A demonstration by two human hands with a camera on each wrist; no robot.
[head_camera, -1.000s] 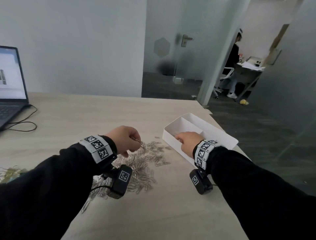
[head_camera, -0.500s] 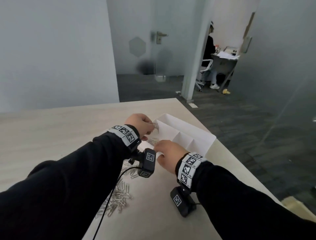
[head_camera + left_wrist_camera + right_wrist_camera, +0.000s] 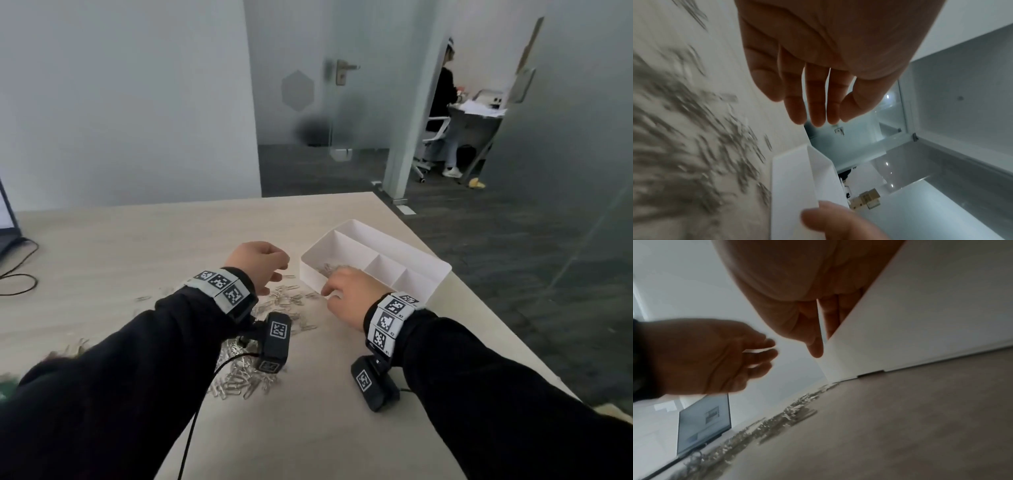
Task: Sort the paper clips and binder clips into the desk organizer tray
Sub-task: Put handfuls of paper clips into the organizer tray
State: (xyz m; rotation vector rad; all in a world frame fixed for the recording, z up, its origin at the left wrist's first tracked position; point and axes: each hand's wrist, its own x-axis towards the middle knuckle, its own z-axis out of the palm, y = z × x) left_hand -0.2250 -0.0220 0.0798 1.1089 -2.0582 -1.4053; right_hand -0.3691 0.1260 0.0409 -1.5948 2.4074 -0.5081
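Observation:
A white organizer tray (image 3: 311, 274) with several compartments stands at the table's right. Some silver paper clips (image 3: 329, 269) lie in its near left compartment. My right hand (image 3: 337, 284) grips the tray's near wall; in the right wrist view the thumb (image 3: 815, 347) is outside the wall and the fingers are inside. My left hand (image 3: 274, 270) hovers just left of the tray over a loose pile of paper clips (image 3: 245, 375), its fingers (image 3: 813, 113) nearly straight and empty. In the left wrist view the clips (image 3: 684, 146) are blurred beside the tray (image 3: 793, 178).
A laptop (image 3: 7, 212) and a black cable (image 3: 17, 277) sit at the far left of the wooden table (image 3: 137, 240). Blurred gold-coloured things (image 3: 73, 347) lie near my left sleeve. The table's right edge runs close behind the tray. A person sits in the room beyond.
Half a second ago my left hand held paper clips at the tray. It has drawn back over the pile with nothing in it. The right hand stays on the tray.

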